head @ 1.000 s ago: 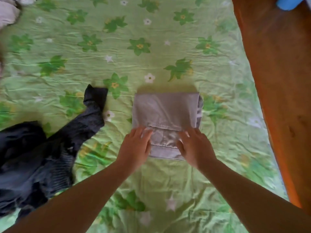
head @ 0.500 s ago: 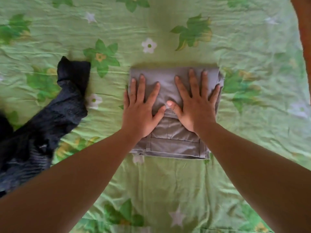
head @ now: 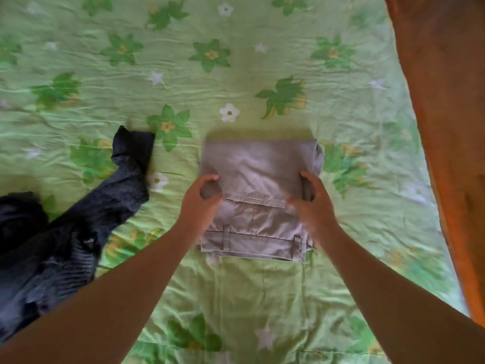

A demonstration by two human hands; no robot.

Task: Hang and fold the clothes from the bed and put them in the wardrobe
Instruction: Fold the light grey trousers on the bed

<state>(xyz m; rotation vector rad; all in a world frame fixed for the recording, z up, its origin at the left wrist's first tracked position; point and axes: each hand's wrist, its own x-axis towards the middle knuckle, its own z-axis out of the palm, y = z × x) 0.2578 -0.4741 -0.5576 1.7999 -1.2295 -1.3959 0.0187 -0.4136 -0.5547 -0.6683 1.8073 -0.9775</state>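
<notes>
No readable text, label, brand, number or sign shows on anything in view.

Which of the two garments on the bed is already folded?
The grey trousers, a neat rectangle between the left hand and right hand. The dark garment beside them lies crumpled.

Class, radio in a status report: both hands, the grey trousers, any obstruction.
Left hand, right hand gripping folded grey trousers at the sides. Trousers flat on bed. Dark garment alongside, apart.
</notes>
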